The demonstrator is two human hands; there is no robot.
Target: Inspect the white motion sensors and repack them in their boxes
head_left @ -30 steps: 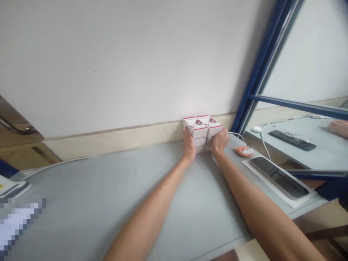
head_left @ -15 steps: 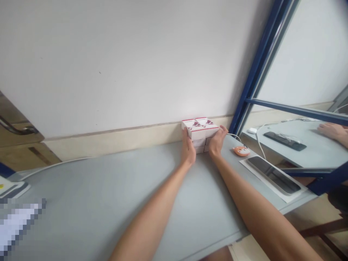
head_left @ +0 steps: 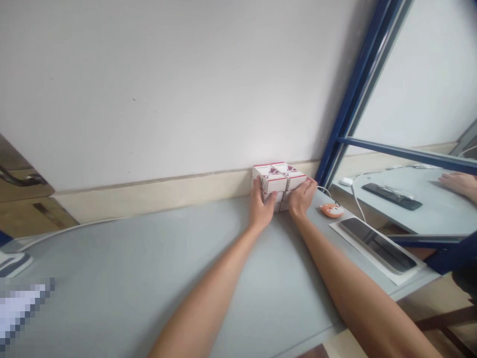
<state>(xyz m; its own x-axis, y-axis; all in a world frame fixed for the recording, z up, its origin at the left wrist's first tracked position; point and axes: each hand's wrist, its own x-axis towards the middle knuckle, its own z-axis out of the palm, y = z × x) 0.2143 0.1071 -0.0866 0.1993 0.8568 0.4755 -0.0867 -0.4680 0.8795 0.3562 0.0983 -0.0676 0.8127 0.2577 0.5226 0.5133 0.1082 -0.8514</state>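
Small white cardboard boxes (head_left: 276, 186) with red edges and dark red print are stacked in layers against the wall, two side by side on top. A narrow gap runs between the top two. My left hand (head_left: 262, 208) grips the stack's left side, its thumb reaching across the front of the left boxes. On the other side, my right hand (head_left: 301, 200) is curled round the right boxes, fingers bent near the upper edge. The lower boxes are partly hidden behind both hands.
The stack rests on a grey table (head_left: 179, 258). To the right lie an orange-and-white animal-shaped item (head_left: 331, 210) and a dark glossy slab (head_left: 378, 244) on a white sheet. A blue-framed glass panel (head_left: 346, 99) stands beyond, with another person's hand (head_left: 460, 183) visible through or in it.
The top two boxes, flush before, now show a gap between them. My left thumb has come round to the front, and my right fingers are more bent. The view has shifted slightly.
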